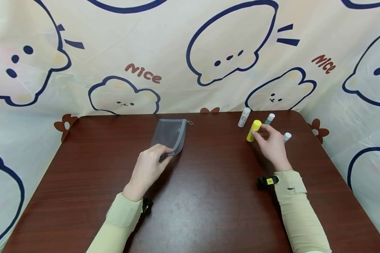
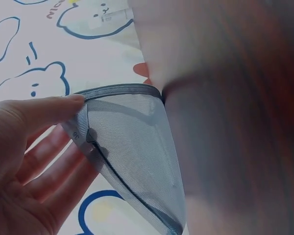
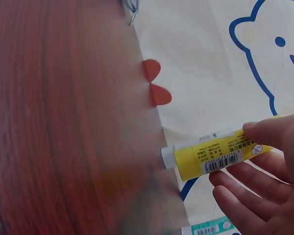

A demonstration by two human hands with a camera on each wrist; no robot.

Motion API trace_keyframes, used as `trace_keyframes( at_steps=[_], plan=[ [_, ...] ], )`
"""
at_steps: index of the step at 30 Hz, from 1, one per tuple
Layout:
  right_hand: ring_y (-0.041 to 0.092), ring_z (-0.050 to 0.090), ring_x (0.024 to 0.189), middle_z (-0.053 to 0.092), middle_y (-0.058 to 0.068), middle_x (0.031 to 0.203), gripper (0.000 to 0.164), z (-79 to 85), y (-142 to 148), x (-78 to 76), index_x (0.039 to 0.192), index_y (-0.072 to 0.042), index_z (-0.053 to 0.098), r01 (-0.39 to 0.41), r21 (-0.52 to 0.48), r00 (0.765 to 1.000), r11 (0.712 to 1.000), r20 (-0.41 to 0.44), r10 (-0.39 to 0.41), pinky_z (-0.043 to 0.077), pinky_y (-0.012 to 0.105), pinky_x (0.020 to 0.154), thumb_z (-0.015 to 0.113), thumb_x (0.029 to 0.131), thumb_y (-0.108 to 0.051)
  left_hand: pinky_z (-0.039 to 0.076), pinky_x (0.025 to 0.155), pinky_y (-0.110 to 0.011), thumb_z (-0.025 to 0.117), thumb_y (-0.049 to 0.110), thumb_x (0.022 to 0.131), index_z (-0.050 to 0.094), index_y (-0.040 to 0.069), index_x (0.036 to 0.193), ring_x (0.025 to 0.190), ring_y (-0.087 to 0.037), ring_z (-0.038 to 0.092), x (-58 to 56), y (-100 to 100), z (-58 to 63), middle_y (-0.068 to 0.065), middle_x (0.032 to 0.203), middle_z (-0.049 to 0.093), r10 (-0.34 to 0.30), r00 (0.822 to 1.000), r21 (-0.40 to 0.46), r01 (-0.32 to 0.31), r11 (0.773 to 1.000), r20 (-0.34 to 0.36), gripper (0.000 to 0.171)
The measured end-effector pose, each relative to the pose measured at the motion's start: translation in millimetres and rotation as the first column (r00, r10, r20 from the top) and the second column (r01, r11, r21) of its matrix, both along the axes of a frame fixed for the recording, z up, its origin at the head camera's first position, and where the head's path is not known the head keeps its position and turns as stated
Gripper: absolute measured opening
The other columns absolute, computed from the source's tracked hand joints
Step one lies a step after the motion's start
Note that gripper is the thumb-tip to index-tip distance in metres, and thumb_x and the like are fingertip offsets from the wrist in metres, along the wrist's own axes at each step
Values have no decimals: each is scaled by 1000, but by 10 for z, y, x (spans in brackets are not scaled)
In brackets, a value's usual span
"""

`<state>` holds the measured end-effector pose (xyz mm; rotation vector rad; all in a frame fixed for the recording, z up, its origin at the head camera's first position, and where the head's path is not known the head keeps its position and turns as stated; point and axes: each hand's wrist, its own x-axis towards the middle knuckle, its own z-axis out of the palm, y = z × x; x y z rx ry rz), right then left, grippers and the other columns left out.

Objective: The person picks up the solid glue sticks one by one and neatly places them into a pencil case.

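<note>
My left hand point(image 1: 149, 167) pinches the near edge of a grey mesh zip pouch point(image 1: 168, 133), thumb on one side and fingers on the other. In the left wrist view the pouch point(image 2: 132, 132) sags from that grip, its dark-trimmed edge spread apart. My right hand point(image 1: 270, 146) holds a yellow glue stick point(image 1: 254, 130) between thumb and fingers. The right wrist view shows the printed label and barcode on this glue stick point(image 3: 210, 154). Close around that hand stand a white stick point(image 1: 244, 117), a green-and-white stick point(image 1: 269, 118) and another white-capped one point(image 1: 287, 136), partly hidden by the hand.
The brown wooden table point(image 1: 209, 196) runs back to a cartoon-printed cloth point(image 1: 177, 42), which also hangs along both sides. A small loop point(image 1: 190, 122) sticks out from the pouch's far right corner.
</note>
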<state>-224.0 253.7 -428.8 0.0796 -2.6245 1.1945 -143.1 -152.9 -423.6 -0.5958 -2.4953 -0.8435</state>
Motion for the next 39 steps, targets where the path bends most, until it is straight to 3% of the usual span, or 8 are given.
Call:
trace_keyframes(
  at_steps=[23, 32, 39],
  plan=[
    [27, 68, 102, 69, 15, 119, 45, 141, -307, -39, 133, -2, 63, -102, -70, 995, 992, 8, 103, 55, 43, 90, 69, 100, -33, 57, 71, -36, 84, 3, 83, 78, 10, 101, 83, -17, 70, -45, 150, 49, 0, 96, 72, -24, 999, 3, 24, 1000, -31, 20],
    [26, 67, 99, 69, 14, 115, 45, 161, -396, -57, 132, -2, 64, -128, -114, 991, 985, 16, 131, 52, 24, 82, 70, 99, -32, 56, 69, -35, 85, 3, 83, 78, 10, 100, 80, -16, 70, -39, 206, 62, 0, 94, 72, -30, 999, 8, 30, 1000, -22, 20],
    [25, 66, 96, 68, 15, 114, 44, 145, -458, -93, 132, -1, 63, -160, -156, 987, 975, 9, 163, 50, 20, 80, 70, 99, -30, 56, 69, -35, 86, 2, 81, 78, 10, 98, 80, -17, 70, -39, 262, 34, 0, 93, 72, -42, 998, 15, 43, 999, -35, 20]
  ],
)
